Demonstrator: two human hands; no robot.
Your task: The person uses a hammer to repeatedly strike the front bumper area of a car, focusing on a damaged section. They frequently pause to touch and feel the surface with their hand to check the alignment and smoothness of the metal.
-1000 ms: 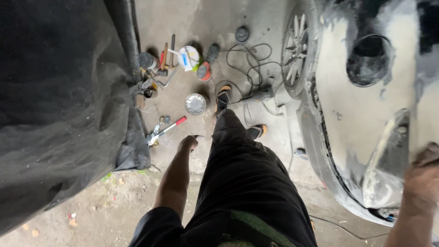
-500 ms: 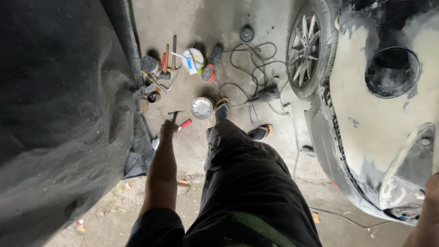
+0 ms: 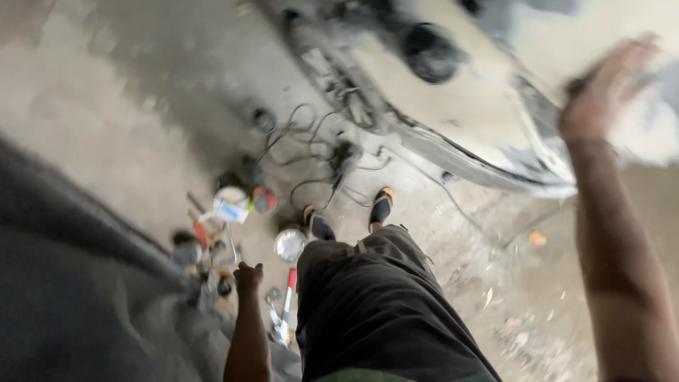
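Person wears dark, loose trousers (image 3: 375, 304), black shoes (image 3: 382, 206) with orange trim, a green hem at the waist; both forearms bare, no gloves on either hand.

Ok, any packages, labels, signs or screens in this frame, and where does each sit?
Round white container on the floor among the tools, a pale blue-and-white label across its top, blurred.
Small round red-lidded can right beside it.
Shallow round metal tin on the floor, just ahead of the left hand; no label visible.
No signs or screens in view.
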